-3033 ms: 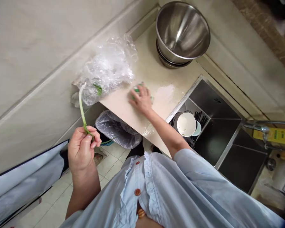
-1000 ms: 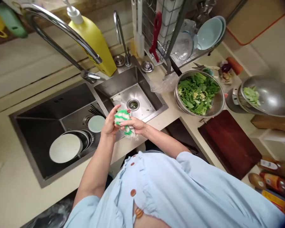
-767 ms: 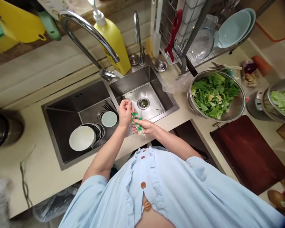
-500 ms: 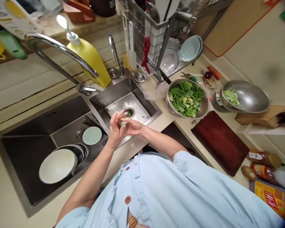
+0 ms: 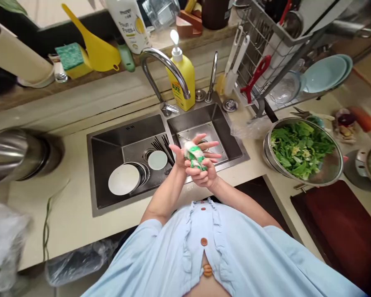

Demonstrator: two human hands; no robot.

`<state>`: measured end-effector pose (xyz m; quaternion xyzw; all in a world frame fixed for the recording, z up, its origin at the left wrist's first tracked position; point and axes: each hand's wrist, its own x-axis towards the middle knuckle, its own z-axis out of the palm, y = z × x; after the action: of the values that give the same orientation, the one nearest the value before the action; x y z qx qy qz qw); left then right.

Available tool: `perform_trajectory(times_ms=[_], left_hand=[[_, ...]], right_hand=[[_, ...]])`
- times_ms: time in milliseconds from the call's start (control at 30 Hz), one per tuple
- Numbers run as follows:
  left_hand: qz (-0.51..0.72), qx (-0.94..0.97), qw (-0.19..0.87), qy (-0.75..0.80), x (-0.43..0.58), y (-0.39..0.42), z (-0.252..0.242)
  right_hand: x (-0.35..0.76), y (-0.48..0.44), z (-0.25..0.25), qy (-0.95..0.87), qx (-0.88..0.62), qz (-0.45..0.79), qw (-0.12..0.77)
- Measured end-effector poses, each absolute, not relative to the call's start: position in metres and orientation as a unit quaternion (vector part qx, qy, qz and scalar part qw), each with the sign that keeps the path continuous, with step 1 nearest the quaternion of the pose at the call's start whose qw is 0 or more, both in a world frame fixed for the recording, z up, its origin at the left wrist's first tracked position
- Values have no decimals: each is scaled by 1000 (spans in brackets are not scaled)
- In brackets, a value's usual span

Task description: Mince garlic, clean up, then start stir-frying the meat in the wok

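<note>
The cloth (image 5: pixel 195 156) – green and white, wadded – is sitting between both hands, over the front rim of the sink (image 5: pixel 111 136), above its right basin. Much of the wad is hidden. The right hand (image 5: pixel 205 176) is curling round it from below and gripping it, while the left hand (image 5: pixel 179 153) is pressing its palm against it with the fingers (image 5: pixel 210 144) splayed out, not closing. The frame is cutting off the steel bowl (image 5: pixel 12 154) at 9 o'clock, and the bag (image 5: pixel 3 243) at 8 o'clock is blurring too much to make out. The shirt is covering the near counter edge.

A tap (image 5: pixel 163 62) is arching over the basins at 12 o'clock, well above the hands. At 9 o'clock, plates (image 5: pixel 123 190) are filling the left basin floor. A bowl of greens (image 5: pixel 303 150) is standing at 3 o'clock, near the counter's front edge, with a dark board (image 5: pixel 336 222) at 4 o'clock. The right basin under the hands is lying open.

Half a second ago the hands were clasping the wad almost out of sight – now the left fingers are spreading and more cloth is showing. The stalk (image 5: pixel 48 214) held three seconds ago is lying on the counter at 8 o'clock.
</note>
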<state>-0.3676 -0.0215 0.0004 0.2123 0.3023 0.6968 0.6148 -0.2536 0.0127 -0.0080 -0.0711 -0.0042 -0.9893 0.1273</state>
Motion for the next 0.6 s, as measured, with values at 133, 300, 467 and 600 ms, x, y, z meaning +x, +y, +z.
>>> perform_trajectory(times_ms=[133,300,467,600], left_hand=[[696,324,579,276,-372,-28,25],[702,306,531,363,-364,-21,49],[707,208,489,467,-360,4,37],[707,146,473,504,-364,23,17]], right_hand=[[-248,15,-2,28,-79,-988,130],[-246,40,16,182,66,-963,187],[-263,60,27,309,238,-893,226],[-274,67,26,426,326,-822,189]])
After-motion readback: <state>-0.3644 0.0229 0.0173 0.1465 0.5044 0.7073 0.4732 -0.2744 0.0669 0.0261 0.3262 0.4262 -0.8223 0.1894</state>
